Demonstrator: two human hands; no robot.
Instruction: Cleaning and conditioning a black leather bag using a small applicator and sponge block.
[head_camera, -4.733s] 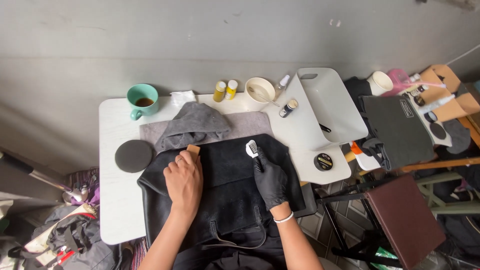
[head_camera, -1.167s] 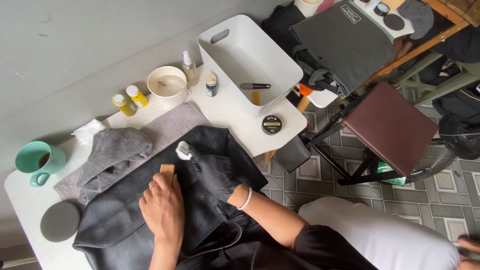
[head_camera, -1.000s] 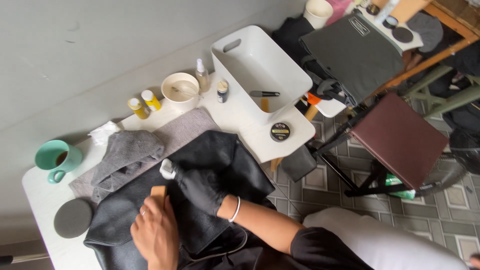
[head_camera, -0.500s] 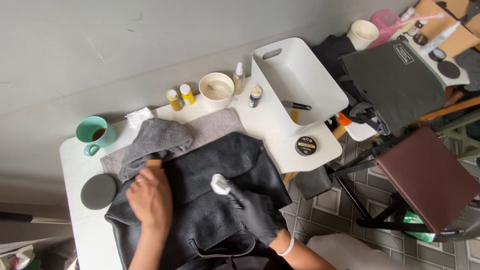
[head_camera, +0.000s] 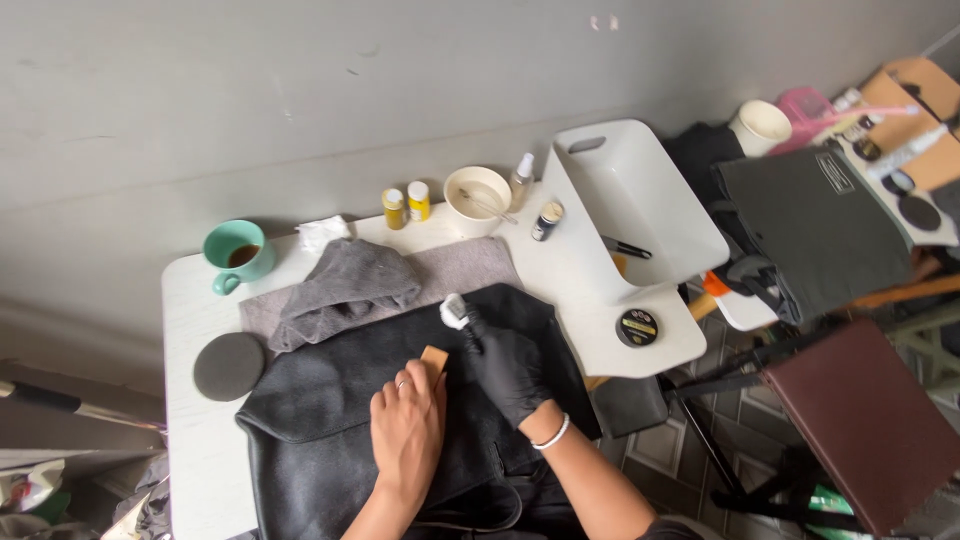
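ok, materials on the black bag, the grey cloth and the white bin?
Black bag: looks like leather, matte, soft folds with a faint grain. Grey cloth: soft woven or microfibre fabric, bunched up. White bin: probably moulded plastic, smooth, with a cut-out handle.

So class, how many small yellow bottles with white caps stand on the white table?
2: one small yellow bottle and a second yellow bottle stand side by side near the wall, just left of the cream round bowl. None seems hidden.
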